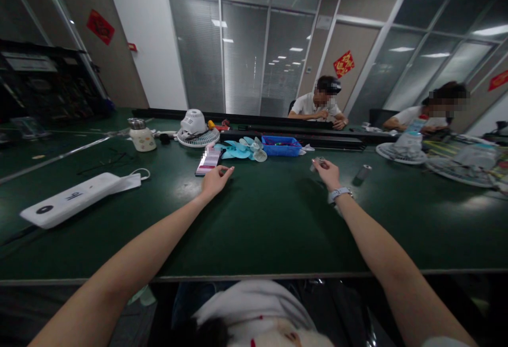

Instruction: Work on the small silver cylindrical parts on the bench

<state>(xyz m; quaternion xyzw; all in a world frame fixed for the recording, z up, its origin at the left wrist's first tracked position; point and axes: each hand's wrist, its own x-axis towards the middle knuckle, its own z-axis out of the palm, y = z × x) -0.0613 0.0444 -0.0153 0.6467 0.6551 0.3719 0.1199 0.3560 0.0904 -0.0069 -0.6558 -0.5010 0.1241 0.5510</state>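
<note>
My left hand (pixel 215 182) is over the green table just in front of a phone (pixel 208 161) with a lit screen. Its thumb and fingers are apart, and nothing shows between them. Farther right, my right hand (pixel 327 173), with a watch (pixel 340 193) at the wrist, pinches a small metallic object (pixel 317 163) too small to name. A grey cylinder (pixel 362 174) stands to the right of that hand. Light blue fan blades (pixel 242 149) lie behind the phone, beside a blue basket (pixel 282 146) holding small items.
A long white device (pixel 75 197) lies at the left, with a flask (pixel 142 135) behind it. White fan parts (pixel 197 131) are at the back; more fan parts (pixel 408 146) are at the right. Two people (pixel 317 104) sit across the table (pixel 254 230).
</note>
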